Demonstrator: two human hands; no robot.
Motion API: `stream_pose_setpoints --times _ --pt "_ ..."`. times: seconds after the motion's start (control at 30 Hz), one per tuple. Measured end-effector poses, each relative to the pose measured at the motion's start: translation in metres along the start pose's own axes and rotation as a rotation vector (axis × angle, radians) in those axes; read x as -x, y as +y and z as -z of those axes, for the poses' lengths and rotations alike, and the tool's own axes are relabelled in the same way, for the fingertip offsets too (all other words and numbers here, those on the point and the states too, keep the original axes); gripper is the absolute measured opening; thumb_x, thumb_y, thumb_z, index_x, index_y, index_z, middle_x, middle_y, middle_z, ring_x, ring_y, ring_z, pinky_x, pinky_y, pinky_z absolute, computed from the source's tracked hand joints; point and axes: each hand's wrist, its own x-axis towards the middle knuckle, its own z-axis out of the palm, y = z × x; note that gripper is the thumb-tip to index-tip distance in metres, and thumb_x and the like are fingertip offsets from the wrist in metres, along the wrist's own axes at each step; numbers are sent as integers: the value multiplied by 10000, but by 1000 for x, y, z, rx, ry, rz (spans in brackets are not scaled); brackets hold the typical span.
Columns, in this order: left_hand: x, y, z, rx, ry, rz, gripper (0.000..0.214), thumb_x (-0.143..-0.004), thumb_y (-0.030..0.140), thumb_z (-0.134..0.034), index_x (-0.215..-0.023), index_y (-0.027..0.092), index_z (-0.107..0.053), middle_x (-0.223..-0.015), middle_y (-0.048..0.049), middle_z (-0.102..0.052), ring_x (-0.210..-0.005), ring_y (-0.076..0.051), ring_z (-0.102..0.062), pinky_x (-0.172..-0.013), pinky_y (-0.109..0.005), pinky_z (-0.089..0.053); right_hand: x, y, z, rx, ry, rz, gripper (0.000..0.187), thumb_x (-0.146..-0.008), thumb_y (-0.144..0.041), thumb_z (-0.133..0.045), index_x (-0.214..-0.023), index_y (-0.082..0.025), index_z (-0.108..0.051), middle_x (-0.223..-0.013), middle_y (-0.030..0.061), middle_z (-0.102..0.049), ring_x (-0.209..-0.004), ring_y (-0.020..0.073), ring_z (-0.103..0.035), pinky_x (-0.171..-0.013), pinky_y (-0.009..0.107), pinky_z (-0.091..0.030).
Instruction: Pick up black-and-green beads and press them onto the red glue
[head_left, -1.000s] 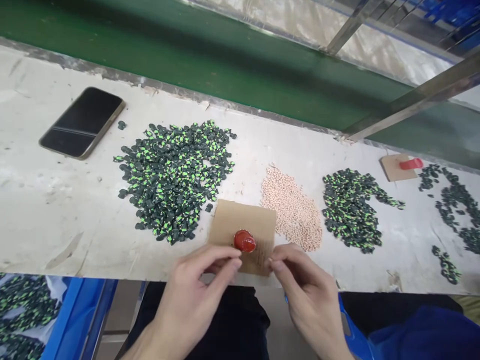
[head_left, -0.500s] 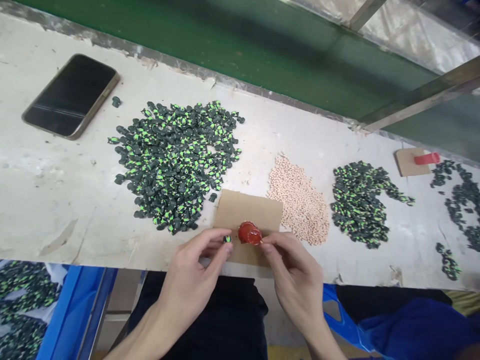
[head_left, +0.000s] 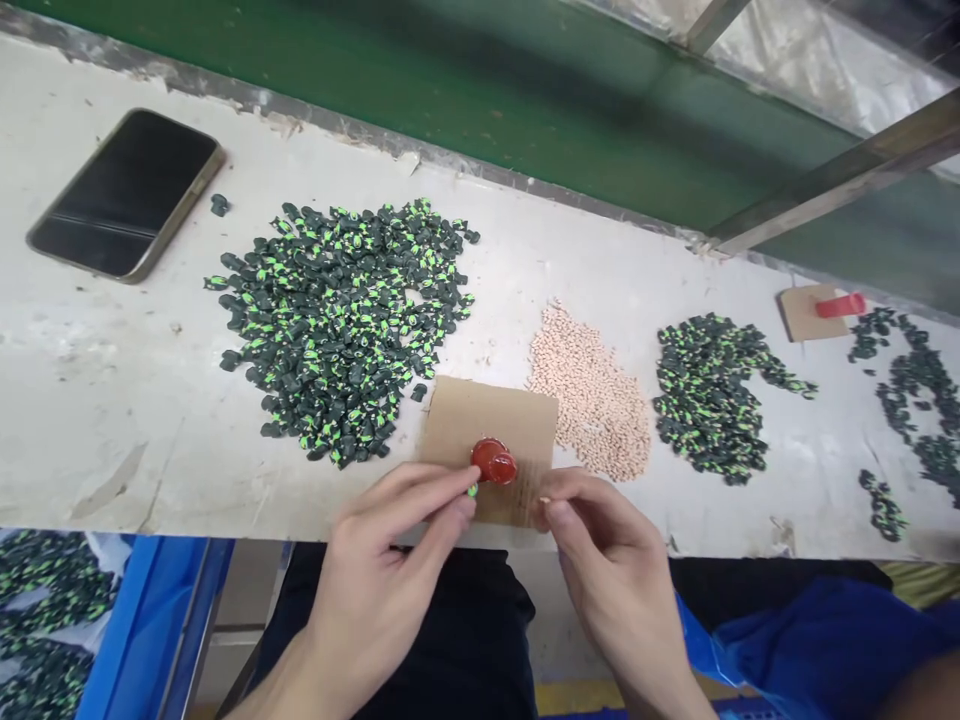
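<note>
My left hand [head_left: 390, 565] pinches a small black and bright green piece [head_left: 472, 490] between thumb and forefinger, close beside a red round cap [head_left: 493, 458]. This cap has glossy red stuff on it and sits on a square of brown cardboard [head_left: 457, 412]. To the right, the thumb and forefinger of my right hand [head_left: 611, 560] are pressed together on a tiny beige bead [head_left: 545, 500], apart from the cap. A big heap of black and green pieces [head_left: 337, 330] lies beyond my left hand. A pile of beige beads [head_left: 589, 395] lies past the cardboard's right edge.
A phone [head_left: 124, 190] lies at the far left of the table. Rightward are another heap of black and green pieces [head_left: 709, 400] and a second cardboard [head_left: 799, 315] with a red tube [head_left: 840, 305]. A blue crate [head_left: 127, 640] stands below the table's edge. A blue-clothed person [head_left: 825, 650] is at right.
My right hand has drawn back from the red cap, to the right, with the bead. My left hand has shifted slightly right, nearer the cap. The view has moved a little.
</note>
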Motion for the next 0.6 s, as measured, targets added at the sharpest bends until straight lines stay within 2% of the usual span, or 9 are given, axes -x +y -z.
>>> stream_pose_setpoints --times 0.1,0.2,0.37,0.6 --pt "2 16 -9 142 -39 130 308 -785 76 -755 -908 344 -842 -781 97 -821 -692 -73 -772 -676 -56 -585 4 -12 1 -353 -83 -170 148 -927 -396 -759 -835 -281 -741 -775 -8 -675 -706 145 -634 -657 246 -575" --pt "1 26 -16 253 -97 266 211 -751 99 -767 -770 300 -827 -682 83 -807 -607 -88 -761 -605 -69 -586 7 -20 0 -529 -123 -228 101 -908 -378 -788 -844 -300 -776 -835 0 -715 -784 153 -697 -725 258 -618" --pt "-1 26 -18 268 -150 330 140 -742 173 -777 -743 289 -855 -640 42 -787 -540 -97 -698 -542 -102 -570 11 -24 2 -581 -115 -215 43 -906 -346 -795 -873 -323 -808 -896 7 -779 -813 162 -749 -736 266 -656" --pt "3 25 -15 274 -171 346 151 -742 186 -796 -751 319 -867 -640 39 -780 -549 -89 -661 -559 -107 -561 15 -23 1 -526 -99 -174 57 -917 -279 -788 -884 -319 -810 -906 -9 -772 -834 135 -741 -756 215 -645"
